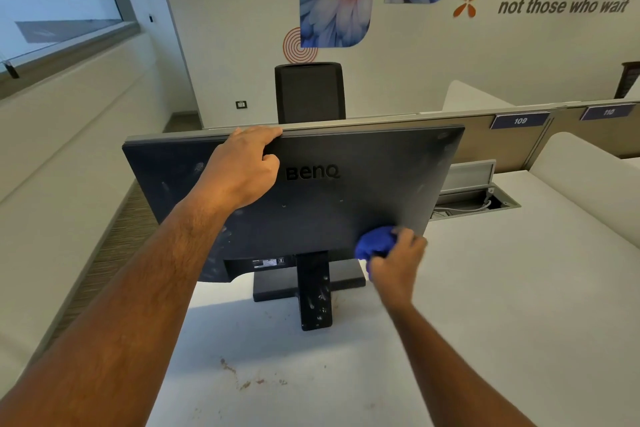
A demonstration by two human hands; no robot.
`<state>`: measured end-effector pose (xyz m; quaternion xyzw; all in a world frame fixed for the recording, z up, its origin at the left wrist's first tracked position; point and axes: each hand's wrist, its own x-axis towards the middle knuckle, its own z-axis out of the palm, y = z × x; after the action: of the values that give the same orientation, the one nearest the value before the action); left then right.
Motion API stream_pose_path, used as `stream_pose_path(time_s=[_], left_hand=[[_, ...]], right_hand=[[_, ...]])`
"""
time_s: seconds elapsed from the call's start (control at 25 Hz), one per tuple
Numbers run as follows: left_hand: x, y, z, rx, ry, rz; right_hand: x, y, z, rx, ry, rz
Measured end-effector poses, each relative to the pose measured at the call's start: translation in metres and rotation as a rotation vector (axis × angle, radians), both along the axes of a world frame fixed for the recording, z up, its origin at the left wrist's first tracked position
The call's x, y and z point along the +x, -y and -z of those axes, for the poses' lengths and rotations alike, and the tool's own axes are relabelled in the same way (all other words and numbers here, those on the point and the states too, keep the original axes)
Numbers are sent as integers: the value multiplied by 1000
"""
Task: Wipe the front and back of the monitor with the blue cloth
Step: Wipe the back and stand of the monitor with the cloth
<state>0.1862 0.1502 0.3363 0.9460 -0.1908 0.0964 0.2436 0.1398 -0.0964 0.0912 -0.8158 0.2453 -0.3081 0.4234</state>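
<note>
- White bench (485,322) is carrying the monitor (346,204), back facing near.
- Left hand (242,170) is gripping its top edge.
- Right hand (398,260) is clutching the blue cloth (374,241) against its lower right.
- Office chair (310,92) is standing beyond.

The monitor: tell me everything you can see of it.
The monitor is a dark, matte plastic BenQ, standing upright on its stand on the white desk, back towards the camera. Dusty smudges mark the panel and stand. The left hand grips its top edge; the right hand presses the bunched blue cloth against its lower right corner.
</note>
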Motion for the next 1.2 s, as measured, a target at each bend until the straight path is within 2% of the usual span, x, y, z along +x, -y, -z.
stream_pose_path(time_s=[0.08,0.2,0.28,0.4,0.48,0.56,0.6,0.68,0.8,0.88,0.96,1.0,1.08,1.2], left_hand=[[-1,0,-1,7,-18,-12],[-5,4,-3,-2,-37,-31],[-7,7,-4,-10,-40,-37],[-4,8,-1,-17,-18,-34],[-2,6,6,-38,-5,-10],[2,0,12,-54,-10,16],[4,-3,13,-58,-14,27],[7,-6,16,-58,-13,41],[9,-4,17,-67,4,48],[9,-3,19,-60,24,54],[8,-2,20,-39,47,55],[9,-2,21,-25,61,53],[9,-2,22,13,108,56],[13,-5,26,51,153,64]], right_hand=[[6,30,-3,190,-87,100],[11,12,-19,182,-34,125],[8,-35,-29,41,79,80],[0,-118,-42,-345,166,-217],[4,-146,-51,-618,194,-372],[11,-141,-62,-689,235,-403],[13,-129,-66,-656,261,-389],[14,-92,-76,-437,335,-286],[22,-23,-98,-5,426,71],[32,14,-111,280,409,265],[38,16,-117,338,384,333],[39,1,-119,261,382,330],[36,-54,-121,-30,381,231],[30,-139,-110,-563,384,-117]])
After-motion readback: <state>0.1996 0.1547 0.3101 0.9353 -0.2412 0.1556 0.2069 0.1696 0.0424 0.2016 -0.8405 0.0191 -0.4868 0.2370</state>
